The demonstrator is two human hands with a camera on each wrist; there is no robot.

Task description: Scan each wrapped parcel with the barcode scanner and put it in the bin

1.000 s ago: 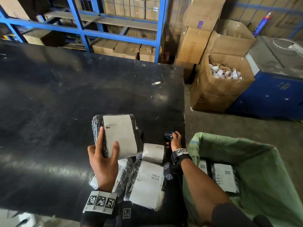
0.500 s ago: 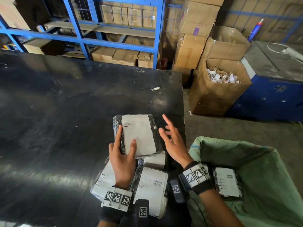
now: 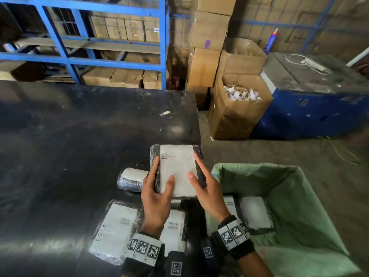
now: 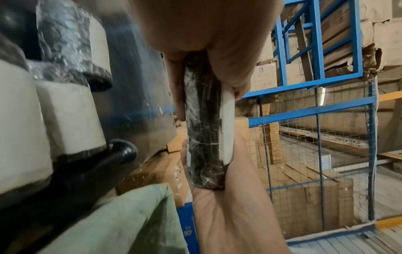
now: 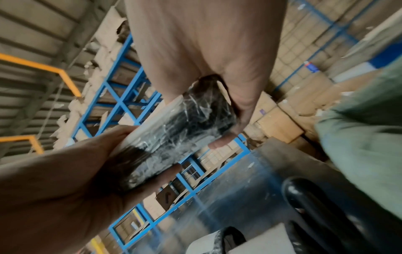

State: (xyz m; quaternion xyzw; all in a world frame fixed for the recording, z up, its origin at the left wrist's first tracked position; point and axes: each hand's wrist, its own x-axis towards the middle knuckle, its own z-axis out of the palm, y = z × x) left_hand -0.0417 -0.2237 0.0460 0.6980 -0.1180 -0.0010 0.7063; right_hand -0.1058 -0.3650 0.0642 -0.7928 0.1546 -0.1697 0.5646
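A black wrapped parcel (image 3: 177, 170) with a white label is held up over the table's right edge, label facing me. My left hand (image 3: 159, 176) grips its left side, thumb on the label and fingers underneath. My right hand (image 3: 197, 172) grips its right side in the same way. The left wrist view shows the parcel (image 4: 204, 128) edge-on between both palms. The green bin (image 3: 289, 186) stands just right of the hands, with two labelled parcels (image 3: 256, 212) inside. A black rounded piece (image 4: 121, 151), apparently the scanner, lies by the parcels on the table; my hands hide it in the head view.
Three more wrapped parcels (image 3: 115, 228) (image 3: 173, 226) (image 3: 131, 178) lie on the black table (image 3: 69, 146) near me. An open cardboard box (image 3: 235, 116) of paper scraps, a blue cabinet (image 3: 311, 110) and blue shelving (image 3: 119, 62) stand beyond.
My right hand let go of the scanner and came to the parcel's right side. The parcel moved right toward the bin, and both hands now hold it.
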